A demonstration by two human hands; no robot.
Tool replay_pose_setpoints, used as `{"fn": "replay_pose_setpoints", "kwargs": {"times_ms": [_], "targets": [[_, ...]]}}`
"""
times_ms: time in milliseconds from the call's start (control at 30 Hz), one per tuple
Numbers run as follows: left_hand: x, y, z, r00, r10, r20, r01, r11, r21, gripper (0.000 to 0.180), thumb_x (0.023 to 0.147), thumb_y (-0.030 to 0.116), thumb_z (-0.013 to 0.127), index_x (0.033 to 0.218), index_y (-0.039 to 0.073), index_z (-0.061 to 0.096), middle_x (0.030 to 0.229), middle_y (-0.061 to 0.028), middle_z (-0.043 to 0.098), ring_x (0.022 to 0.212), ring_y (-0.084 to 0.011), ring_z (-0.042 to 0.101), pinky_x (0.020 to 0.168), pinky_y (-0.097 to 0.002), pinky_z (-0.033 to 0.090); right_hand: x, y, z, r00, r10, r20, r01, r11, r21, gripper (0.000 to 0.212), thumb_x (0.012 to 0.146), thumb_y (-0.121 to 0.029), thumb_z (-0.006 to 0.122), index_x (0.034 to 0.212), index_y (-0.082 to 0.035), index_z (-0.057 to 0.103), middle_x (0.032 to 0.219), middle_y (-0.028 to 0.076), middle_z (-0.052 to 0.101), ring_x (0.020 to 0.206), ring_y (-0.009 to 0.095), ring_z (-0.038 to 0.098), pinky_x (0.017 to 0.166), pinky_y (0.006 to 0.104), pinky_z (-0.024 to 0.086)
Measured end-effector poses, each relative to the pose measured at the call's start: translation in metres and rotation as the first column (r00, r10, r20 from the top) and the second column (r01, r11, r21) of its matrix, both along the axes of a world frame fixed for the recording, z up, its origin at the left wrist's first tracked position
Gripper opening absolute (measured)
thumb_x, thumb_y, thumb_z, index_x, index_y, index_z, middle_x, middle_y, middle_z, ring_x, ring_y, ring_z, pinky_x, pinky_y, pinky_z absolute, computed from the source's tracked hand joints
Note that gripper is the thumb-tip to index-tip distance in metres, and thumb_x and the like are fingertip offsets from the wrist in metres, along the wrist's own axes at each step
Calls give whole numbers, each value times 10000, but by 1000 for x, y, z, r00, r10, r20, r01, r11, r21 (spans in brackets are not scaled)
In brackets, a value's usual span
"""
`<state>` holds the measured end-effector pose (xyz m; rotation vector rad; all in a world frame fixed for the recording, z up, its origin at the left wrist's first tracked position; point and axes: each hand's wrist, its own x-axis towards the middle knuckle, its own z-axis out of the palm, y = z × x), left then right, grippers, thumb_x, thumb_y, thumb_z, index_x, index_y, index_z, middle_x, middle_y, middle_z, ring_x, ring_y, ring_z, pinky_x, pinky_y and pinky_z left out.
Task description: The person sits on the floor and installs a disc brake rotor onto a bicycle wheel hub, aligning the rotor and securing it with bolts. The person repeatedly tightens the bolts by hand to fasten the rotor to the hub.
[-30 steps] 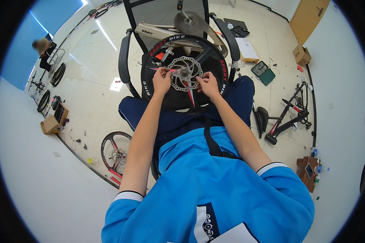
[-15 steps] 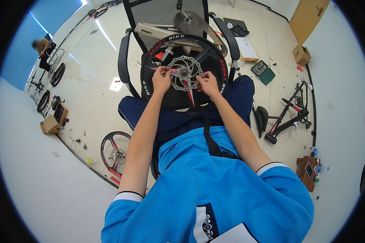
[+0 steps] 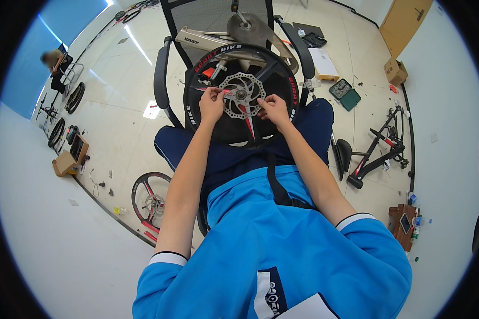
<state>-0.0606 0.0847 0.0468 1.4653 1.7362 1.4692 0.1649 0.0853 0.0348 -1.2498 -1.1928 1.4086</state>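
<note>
A small bike wheel (image 3: 274,125) with a black tyre and red-marked spokes lies across the front of an office chair seat, close to my knees. A silver disc brake rotor (image 3: 243,81) with holes around its rim sits over the hub. My left hand (image 3: 212,104) pinches the rotor's left edge between closed fingertips. On the opposite edge, my right hand (image 3: 273,110) grips the rotor with thumb and fingers. Beyond the wheel, a beige frame part (image 3: 202,40) and a grey teardrop-shaped part (image 3: 250,33) rest on the chair.
Black armrests (image 3: 161,80) flank the wheel. A second wheel (image 3: 151,199) leans at lower left. To the right lie a black bike frame (image 3: 380,146), an opened green case (image 3: 348,98) and a cardboard box (image 3: 395,72). A person (image 3: 56,66) sits far left.
Almost nothing differs; both hands stay on the rotor's edges, and the wheel appears shifted very slightly up in the picture.
</note>
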Motion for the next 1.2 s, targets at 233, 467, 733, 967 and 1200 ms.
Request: {"fn": "replay_pose_setpoints", "kwargs": {"times_ms": [233, 467, 733, 967, 1200], "targets": [[-5, -2, -8, 999, 9, 37, -11, 999, 38, 216, 859, 143, 706, 1011, 16, 621, 908, -108, 718, 746, -167, 665, 691, -308, 514, 29, 10, -1, 995, -95, -26, 93, 994, -60, 276, 943, -265, 639, 988, 4, 595, 791, 113, 694, 626, 161, 675, 530, 269, 523], [19, -37, -12, 888, 5, 461, 53, 992, -113, 524, 848, 216, 766, 1206, 6, 446, 945, -123, 672, 769, -158, 646, 565, -268, 528, 46, 5, -38, 753, -191, 629, -22, 949, 314, 188, 748, -156, 737, 851, 1, 719, 799, 169, 708, 766, 306, 703, 747, 384, 557], [48, -66, -39, 757, -94, 647, 181, 981, -69, 210, 916, 150, 693, 946, 24, 527, 825, -73, 661, 718, -152, 663, 594, -266, 515, 25, 5, -37, 611, -163, 774, -139, 941, 308, 204, 768, -190, 746, 906, -41, 727, 864, 178, 710, 860, 343, 688, 789, 415, 551], [46, -65, -44, 754, -107, 647, 208, 975, -81, 173, 940, 150, 664, 906, 30, 544, 803, -59, 662, 720, -140, 662, 615, -253, 504, 35, 6, -36, 731, -207, 650, -99, 910, 402, 177, 787, -136, 708, 896, 3, 718, 796, 164, 715, 748, 271, 710, 719, 344, 558], [45, -68, -48, 760, -91, 644, 184, 980, -79, 165, 939, 150, 665, 927, 24, 559, 830, -61, 671, 713, -138, 658, 612, -253, 498, 14, -8, 17, 922, -202, 331, -1, 852, 523, 143, 761, -93, 700, 859, 12, 694, 742, 117, 713, 678, 182, 710, 653, 291, 559]]}}
